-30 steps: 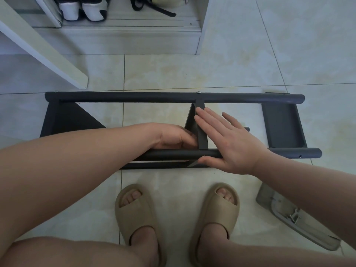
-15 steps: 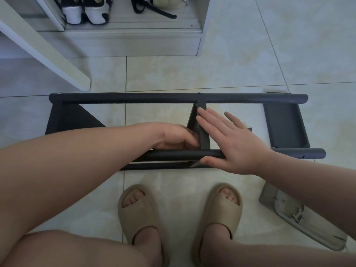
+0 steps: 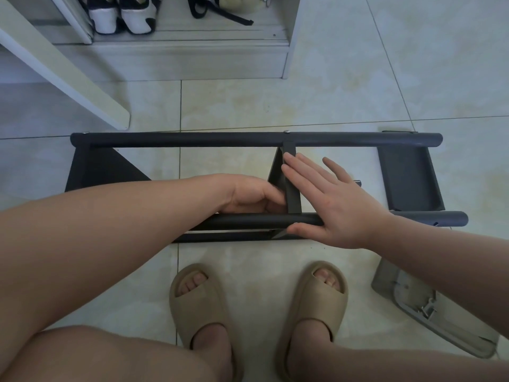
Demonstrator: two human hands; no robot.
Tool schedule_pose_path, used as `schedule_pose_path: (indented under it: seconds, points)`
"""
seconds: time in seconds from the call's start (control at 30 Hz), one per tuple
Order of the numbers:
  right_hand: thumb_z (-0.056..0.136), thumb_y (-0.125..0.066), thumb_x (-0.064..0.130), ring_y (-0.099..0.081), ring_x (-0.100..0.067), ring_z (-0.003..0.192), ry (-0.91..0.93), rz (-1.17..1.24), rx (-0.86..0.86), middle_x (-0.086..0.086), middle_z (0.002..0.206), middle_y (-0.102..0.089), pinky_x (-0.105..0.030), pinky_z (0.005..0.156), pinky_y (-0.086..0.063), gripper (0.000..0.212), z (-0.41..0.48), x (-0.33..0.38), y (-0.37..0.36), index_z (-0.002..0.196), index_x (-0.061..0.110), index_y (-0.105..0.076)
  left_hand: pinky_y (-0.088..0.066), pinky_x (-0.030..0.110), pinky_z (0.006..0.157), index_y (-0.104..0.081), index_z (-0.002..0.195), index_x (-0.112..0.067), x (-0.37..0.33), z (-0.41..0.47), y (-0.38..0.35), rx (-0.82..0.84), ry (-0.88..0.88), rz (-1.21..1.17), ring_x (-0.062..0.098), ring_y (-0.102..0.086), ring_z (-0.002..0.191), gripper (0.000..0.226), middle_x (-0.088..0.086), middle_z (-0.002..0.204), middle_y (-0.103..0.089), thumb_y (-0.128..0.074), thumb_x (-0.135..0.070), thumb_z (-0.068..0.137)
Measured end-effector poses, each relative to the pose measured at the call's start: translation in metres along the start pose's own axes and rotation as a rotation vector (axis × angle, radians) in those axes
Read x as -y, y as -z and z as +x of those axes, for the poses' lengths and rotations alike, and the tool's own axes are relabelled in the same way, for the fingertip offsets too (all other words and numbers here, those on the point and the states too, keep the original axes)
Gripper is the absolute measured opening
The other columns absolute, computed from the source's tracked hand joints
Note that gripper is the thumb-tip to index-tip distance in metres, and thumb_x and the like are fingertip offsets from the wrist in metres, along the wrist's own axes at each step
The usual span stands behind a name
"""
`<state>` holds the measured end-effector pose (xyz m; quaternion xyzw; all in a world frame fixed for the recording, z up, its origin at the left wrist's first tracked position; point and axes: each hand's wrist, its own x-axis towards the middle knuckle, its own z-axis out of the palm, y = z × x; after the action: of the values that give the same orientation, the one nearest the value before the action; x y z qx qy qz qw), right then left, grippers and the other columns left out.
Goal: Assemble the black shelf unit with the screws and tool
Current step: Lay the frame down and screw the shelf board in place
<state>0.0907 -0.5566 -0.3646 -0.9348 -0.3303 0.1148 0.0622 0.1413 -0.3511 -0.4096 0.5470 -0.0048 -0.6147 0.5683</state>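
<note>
The black shelf unit (image 3: 192, 139) lies on its side on the tiled floor, its two long tubes running left to right. A left panel (image 3: 102, 169), a middle panel (image 3: 292, 197) and a right panel (image 3: 407, 180) span between them. A screw head (image 3: 287, 131) shows on the far tube above the middle panel. My right hand (image 3: 338, 205) lies flat against the middle panel's right face, fingers straight, thumb under the near tube (image 3: 248, 220). My left hand (image 3: 248, 193) reaches in from the left to the same panel. Its fingers are hidden behind the near tube. No tool is visible.
A grey plastic part (image 3: 429, 318) lies on the floor at the lower right. A white cabinet (image 3: 192, 59) holding shoes (image 3: 124, 15) stands beyond the shelf, with a white board (image 3: 68, 70) slanting at the far left. My feet in beige sandals (image 3: 198, 304) are just below the near tube.
The view has shifted slightly. Both hands stay at the middle panel in the same pose.
</note>
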Motion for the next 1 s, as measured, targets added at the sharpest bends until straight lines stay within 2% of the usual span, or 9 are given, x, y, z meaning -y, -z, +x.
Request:
schedule_pose_path:
  seconds: [0.07,0.17,0.33,0.43,0.53,0.63,0.83,0.93,1.0]
  points:
    - [0.09,-0.028,0.078,0.006,-0.013,0.156,0.001,0.002,-0.005,0.003,0.17,0.004,-0.048,0.127,-0.007,0.098,0.0002,0.0003,-0.0006,0.162,0.014,-0.011,-0.046,0.044,0.102,-0.078,0.086,-0.015,-0.0011,-0.0007,-0.0004,-0.006,0.022,0.033,0.025,-0.069,0.089,0.029,0.009,0.089,-0.074,-0.052,-0.007,0.093]
    - [0.09,-0.028,0.077,0.004,-0.014,0.157,0.002,0.005,-0.013,0.002,0.17,0.002,-0.048,0.127,-0.007,0.098,0.0,0.0004,-0.0001,0.162,0.013,-0.012,-0.047,0.045,0.101,-0.071,0.096,-0.006,-0.0011,0.0002,-0.001,-0.058,0.036,0.052,0.029,-0.067,0.09,0.018,0.012,0.088,-0.073,-0.053,-0.005,0.093]
    - [0.091,-0.027,0.077,0.003,-0.015,0.157,0.005,-0.024,-0.008,0.001,0.17,0.002,-0.049,0.127,-0.007,0.098,-0.0001,0.0005,0.0001,0.162,0.011,-0.012,-0.054,0.033,0.079,-0.07,0.092,-0.004,0.0001,0.0001,-0.0033,-0.14,-0.003,0.07,0.024,-0.07,0.078,0.022,0.011,0.083,-0.073,-0.062,-0.011,0.072]
    - [0.092,-0.026,0.077,-0.001,-0.018,0.157,0.001,-0.064,-0.023,-0.002,0.169,-0.001,-0.054,0.125,-0.009,0.098,-0.0006,0.0028,0.0004,0.161,0.009,-0.015,-0.055,0.03,0.072,-0.073,0.084,-0.008,0.0016,-0.0009,-0.0041,-0.164,-0.021,0.09,0.022,-0.069,0.073,0.013,0.01,0.078,-0.072,-0.061,-0.007,0.079]
    - [0.092,-0.026,0.076,-0.004,-0.02,0.156,0.005,-0.094,-0.032,-0.004,0.169,-0.004,-0.057,0.124,-0.01,0.097,-0.0011,0.006,0.0003,0.161,0.008,-0.017,-0.053,0.041,0.088,-0.068,0.099,0.005,0.0031,-0.0035,-0.0054,-0.189,-0.019,0.097,0.032,-0.066,0.087,0.017,0.021,0.09,-0.069,-0.055,0.001,0.09]
    - [0.092,-0.026,0.076,-0.003,-0.019,0.157,0.007,-0.103,-0.032,-0.003,0.169,-0.003,-0.059,0.124,-0.007,0.097,-0.0012,0.0067,-0.0004,0.161,0.009,-0.016,-0.045,0.054,0.102,-0.06,0.116,0.017,0.0034,-0.0047,-0.0075,-0.196,-0.003,0.117,0.039,-0.059,0.098,0.03,0.031,0.105,-0.06,-0.052,0.003,0.091]
    - [0.092,-0.025,0.077,0.0,-0.018,0.157,0.006,-0.087,-0.015,-0.002,0.17,-0.001,-0.058,0.124,-0.006,0.098,-0.0004,0.0052,-0.0004,0.162,0.009,-0.014,-0.049,0.045,0.091,-0.065,0.102,0.007,0.002,-0.0049,-0.0084,-0.184,-0.007,0.1,0.037,-0.06,0.092,0.021,0.027,0.097,-0.064,-0.055,0.0,0.086]
    - [0.092,-0.024,0.077,0.002,-0.018,0.157,0.005,-0.086,-0.008,-0.002,0.17,0.001,-0.057,0.125,-0.005,0.098,-0.0001,0.0048,0.0,0.162,0.01,-0.013,-0.05,0.049,0.098,-0.065,0.111,0.012,0.0022,-0.0045,-0.0078,-0.169,0.015,0.09,0.037,-0.063,0.098,0.032,0.028,0.105,-0.067,-0.056,-0.003,0.084]
    - [0.092,-0.024,0.076,0.002,-0.018,0.157,0.006,-0.084,-0.006,-0.002,0.17,0.001,-0.057,0.125,-0.005,0.097,-0.0002,0.0051,0.0001,0.162,0.01,-0.012,-0.05,0.048,0.099,-0.064,0.114,0.012,0.0025,-0.0037,-0.0059,-0.158,0.026,0.088,0.037,-0.065,0.1,0.031,0.027,0.108,-0.068,-0.053,-0.001,0.089]
